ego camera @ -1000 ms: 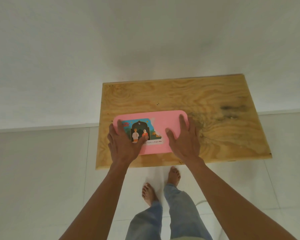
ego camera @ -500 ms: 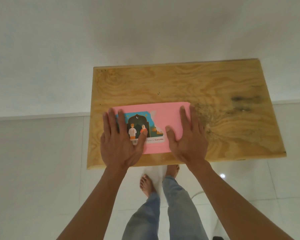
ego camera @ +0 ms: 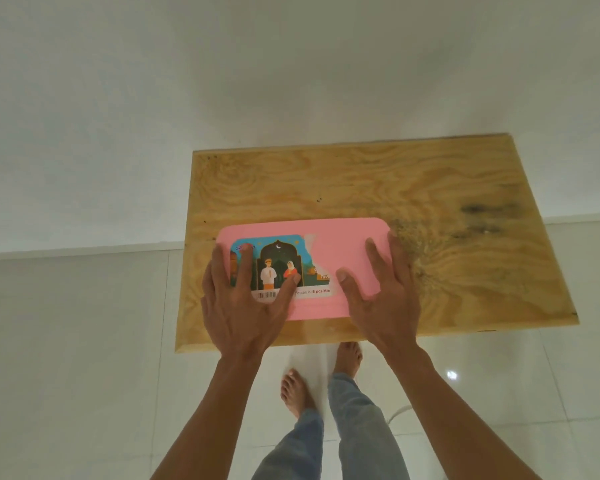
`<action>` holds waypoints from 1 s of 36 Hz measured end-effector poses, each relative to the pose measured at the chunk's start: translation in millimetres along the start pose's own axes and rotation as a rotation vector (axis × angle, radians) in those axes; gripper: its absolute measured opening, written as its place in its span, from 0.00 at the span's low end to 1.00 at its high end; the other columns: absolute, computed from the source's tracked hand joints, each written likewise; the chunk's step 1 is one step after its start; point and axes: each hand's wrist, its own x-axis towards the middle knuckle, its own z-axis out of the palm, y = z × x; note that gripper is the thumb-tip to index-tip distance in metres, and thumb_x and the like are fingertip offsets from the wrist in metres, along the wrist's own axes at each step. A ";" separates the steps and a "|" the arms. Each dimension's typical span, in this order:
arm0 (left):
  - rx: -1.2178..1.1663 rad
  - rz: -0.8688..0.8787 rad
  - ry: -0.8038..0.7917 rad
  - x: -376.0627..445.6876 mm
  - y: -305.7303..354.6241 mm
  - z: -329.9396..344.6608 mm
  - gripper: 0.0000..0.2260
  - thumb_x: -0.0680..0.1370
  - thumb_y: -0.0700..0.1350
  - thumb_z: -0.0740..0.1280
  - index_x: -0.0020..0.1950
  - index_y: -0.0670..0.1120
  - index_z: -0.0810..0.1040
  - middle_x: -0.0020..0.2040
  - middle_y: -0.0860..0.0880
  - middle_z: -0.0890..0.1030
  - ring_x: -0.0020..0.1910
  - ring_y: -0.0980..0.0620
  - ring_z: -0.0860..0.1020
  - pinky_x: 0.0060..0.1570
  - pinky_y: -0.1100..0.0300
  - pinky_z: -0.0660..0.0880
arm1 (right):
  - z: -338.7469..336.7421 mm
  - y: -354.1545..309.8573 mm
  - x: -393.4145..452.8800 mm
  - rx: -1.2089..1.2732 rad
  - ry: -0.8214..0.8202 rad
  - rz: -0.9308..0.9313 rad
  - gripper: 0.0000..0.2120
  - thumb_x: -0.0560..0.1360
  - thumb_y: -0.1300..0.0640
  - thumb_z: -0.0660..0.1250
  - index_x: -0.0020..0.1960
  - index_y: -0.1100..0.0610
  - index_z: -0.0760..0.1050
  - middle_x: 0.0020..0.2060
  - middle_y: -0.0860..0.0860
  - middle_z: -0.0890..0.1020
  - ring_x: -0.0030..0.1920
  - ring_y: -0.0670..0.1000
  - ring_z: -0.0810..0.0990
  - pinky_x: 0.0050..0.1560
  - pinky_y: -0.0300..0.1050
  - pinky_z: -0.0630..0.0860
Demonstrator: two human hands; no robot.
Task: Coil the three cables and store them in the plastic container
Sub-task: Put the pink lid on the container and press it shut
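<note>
Both hands have stayed flat on the pink container lid (ego camera: 333,258). Left hand (ego camera: 246,306) and right hand (ego camera: 383,296) lie open, fingers spread, gripping nothing. Its long axis runs along the wooden table's (ego camera: 430,202) near edge.

A: Cam setup?
B: One view only, head-worn, wide-angle. Looks fwd and steeply down, past both forearms to the left hand (ego camera: 243,306) and right hand (ego camera: 383,299).
A: How near?
B: Close. Hands sit mid-frame, w/ arms running in from the bottom edge. The wooden table (ego camera: 430,209) spreads beyond and to the right of the hands.
A: Anything below them?
B: Bare feet (ego camera: 295,386) and the tiled floor (ego camera: 66,375), nearer the cam than the hands. White wall (ego camera: 291,64) fills the top, beyond them.
</note>
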 end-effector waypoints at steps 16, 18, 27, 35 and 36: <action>-0.031 0.050 0.043 101.7 26.4 17.7 0.38 0.68 0.73 0.65 0.71 0.51 0.75 0.78 0.49 0.67 0.73 0.41 0.66 0.62 0.44 0.74 | 26.9 -16.0 98.8 0.098 0.025 0.030 0.31 0.72 0.40 0.71 0.69 0.58 0.75 0.75 0.48 0.68 0.70 0.53 0.72 0.63 0.45 0.69; -0.026 0.058 0.018 118.5 33.4 21.6 0.38 0.69 0.72 0.65 0.72 0.51 0.74 0.78 0.50 0.66 0.74 0.41 0.64 0.62 0.44 0.73 | 31.4 -16.7 118.5 0.103 0.025 0.033 0.30 0.73 0.42 0.72 0.69 0.57 0.75 0.75 0.48 0.67 0.70 0.53 0.72 0.65 0.44 0.68; 0.002 0.055 -0.015 168.0 54.4 41.7 0.37 0.72 0.71 0.65 0.72 0.49 0.73 0.78 0.48 0.65 0.75 0.41 0.63 0.61 0.45 0.73 | 51.0 -12.4 181.6 0.074 0.012 0.025 0.30 0.73 0.41 0.71 0.69 0.55 0.74 0.76 0.48 0.67 0.72 0.53 0.70 0.65 0.50 0.72; 0.046 0.079 -0.067 183.0 60.8 54.1 0.37 0.75 0.71 0.61 0.76 0.49 0.68 0.80 0.49 0.62 0.79 0.41 0.56 0.71 0.43 0.66 | 58.6 -8.6 196.5 -0.016 0.004 -0.019 0.30 0.75 0.38 0.66 0.73 0.51 0.70 0.77 0.47 0.65 0.74 0.54 0.66 0.62 0.55 0.75; 0.070 0.094 -0.077 183.6 61.1 55.4 0.37 0.76 0.70 0.59 0.78 0.49 0.65 0.81 0.49 0.59 0.80 0.43 0.53 0.73 0.44 0.62 | 59.5 -8.7 197.6 -0.045 -0.005 -0.038 0.31 0.76 0.38 0.65 0.74 0.50 0.68 0.77 0.48 0.64 0.75 0.55 0.63 0.64 0.55 0.74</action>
